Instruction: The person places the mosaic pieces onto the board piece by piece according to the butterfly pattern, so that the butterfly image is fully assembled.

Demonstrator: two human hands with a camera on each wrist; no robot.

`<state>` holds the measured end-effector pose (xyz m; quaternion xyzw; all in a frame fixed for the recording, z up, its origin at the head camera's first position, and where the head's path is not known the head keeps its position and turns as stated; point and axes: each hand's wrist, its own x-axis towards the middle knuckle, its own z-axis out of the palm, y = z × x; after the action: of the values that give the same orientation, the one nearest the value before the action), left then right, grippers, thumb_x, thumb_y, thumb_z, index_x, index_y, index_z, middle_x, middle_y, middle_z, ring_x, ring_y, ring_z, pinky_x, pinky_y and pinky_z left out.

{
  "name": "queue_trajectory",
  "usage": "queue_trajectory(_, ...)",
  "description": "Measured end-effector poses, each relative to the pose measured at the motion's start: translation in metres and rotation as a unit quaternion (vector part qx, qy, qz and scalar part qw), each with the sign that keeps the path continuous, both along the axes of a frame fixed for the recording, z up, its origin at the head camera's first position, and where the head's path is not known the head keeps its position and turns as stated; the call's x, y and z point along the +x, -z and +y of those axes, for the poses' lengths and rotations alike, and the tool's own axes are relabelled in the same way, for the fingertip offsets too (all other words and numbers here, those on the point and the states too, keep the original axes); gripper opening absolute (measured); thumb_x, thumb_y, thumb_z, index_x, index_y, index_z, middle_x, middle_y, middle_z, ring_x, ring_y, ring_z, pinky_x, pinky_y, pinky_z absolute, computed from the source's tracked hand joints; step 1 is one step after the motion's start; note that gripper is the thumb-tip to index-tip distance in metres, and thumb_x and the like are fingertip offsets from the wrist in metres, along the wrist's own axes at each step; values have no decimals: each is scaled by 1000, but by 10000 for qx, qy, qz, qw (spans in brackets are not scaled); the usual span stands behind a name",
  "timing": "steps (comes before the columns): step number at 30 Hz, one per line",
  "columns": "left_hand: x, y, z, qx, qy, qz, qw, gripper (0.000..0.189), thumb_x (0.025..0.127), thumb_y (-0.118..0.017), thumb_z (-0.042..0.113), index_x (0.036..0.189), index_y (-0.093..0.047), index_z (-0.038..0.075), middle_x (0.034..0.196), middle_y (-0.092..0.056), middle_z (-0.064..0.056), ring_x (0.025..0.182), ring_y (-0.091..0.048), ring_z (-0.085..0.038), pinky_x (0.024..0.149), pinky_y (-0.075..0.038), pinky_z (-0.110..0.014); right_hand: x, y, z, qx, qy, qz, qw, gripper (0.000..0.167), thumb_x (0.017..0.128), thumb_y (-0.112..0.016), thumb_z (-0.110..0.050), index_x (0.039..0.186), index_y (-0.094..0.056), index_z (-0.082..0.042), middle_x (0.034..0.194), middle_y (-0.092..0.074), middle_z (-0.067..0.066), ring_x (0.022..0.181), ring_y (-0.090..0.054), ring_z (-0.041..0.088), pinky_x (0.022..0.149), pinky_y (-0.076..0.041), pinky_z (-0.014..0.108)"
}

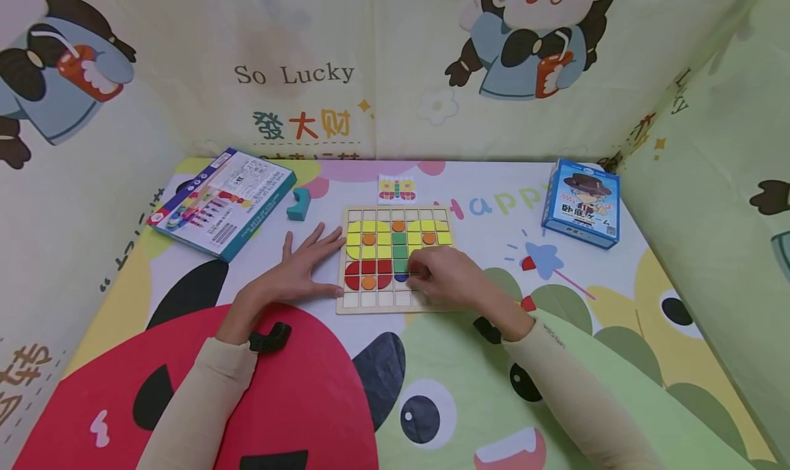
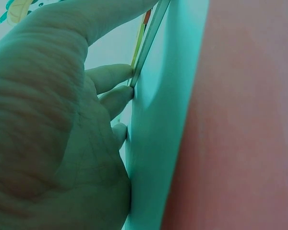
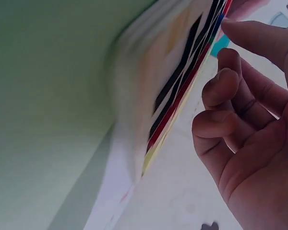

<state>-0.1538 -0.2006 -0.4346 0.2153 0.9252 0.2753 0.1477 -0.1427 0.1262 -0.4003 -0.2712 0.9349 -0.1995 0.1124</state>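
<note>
A wooden grid board [image 1: 373, 307] lies on the table, bearing yellow, orange, red and green pieces in a butterfly pattern. My right hand [image 1: 441, 274] is over its right half, fingers curled and fingertips at a blue piece [image 1: 401, 278] below the green column. In the right wrist view the thumb tip [image 3: 230, 28] meets the blue spot at the board, and the other fingers are bent apart from it. The hand hides part of the lower right grid. My left hand [image 1: 302, 267] lies with fingers spread, its fingertips at the board's left edge; the left wrist view shows this too.
A small butterfly pattern card [image 1: 397, 190] lies behind the board. At the left are a large game box [image 1: 225, 202] and a teal block [image 1: 299, 204]. A blue box [image 1: 581, 204] sits at the back right. Printed cloth walls surround the table.
</note>
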Motion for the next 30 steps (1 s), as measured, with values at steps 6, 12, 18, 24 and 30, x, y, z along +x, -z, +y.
queue_trajectory(6, 0, 0, 1, -14, -3, -31, 10000, 110, 79, -89, 46, 169, -29, 24, 180, -17, -4, 169, 3, -36, 123, 19, -76, 2, -3, 35, -58, 379, -153, 9991, 25, 95, -81, -30, 115, -76, -16, 82, -66, -4, 80, -57, 16, 69, -50, 27)
queue_trajectory(12, 0, 0, 0, -66, -21, -26, 10000, 111, 78, -90, 46, 169, -30, 25, 181, -17, -3, 169, 3, -35, 123, 19, -76, 3, -3, 90, -173, 809, -106, 9965, 26, 98, -77, -26, 119, -74, -12, 82, -64, 0, 77, -56, 17, 68, -49, 27)
queue_trajectory(18, -1, 0, -1, -121, -16, -25, 9999, 111, 79, -89, 46, 169, -29, 25, 181, -17, -3, 169, 3, -35, 124, 20, -76, 3, -3, 145, 155, 1372, 108, 9904, 28, 99, -75, -25, 120, -72, -7, 83, -69, 4, 75, -57, 18, 66, -49, 29)
queue_trajectory(24, -1, 0, -1, -167, -37, -44, 9998, 111, 78, -89, 46, 169, -29, 25, 181, -17, -4, 169, 4, -35, 124, 19, -76, 5, -1, 179, 384, 1802, 73, 9829, 31, 95, -80, -30, 112, -73, -5, 84, -72, 6, 77, -60, 20, 66, -49, 29)
queue_trajectory(30, -1, 0, -1, -137, -37, -39, 9999, 111, 78, -89, 46, 169, -29, 26, 181, -16, -3, 169, 4, -35, 124, 19, -76, 6, 0, 186, 436, 1862, 29, 9815, 34, 94, -81, -33, 107, -74, -2, 81, -71, 6, 74, -60, 20, 65, -48, 30)
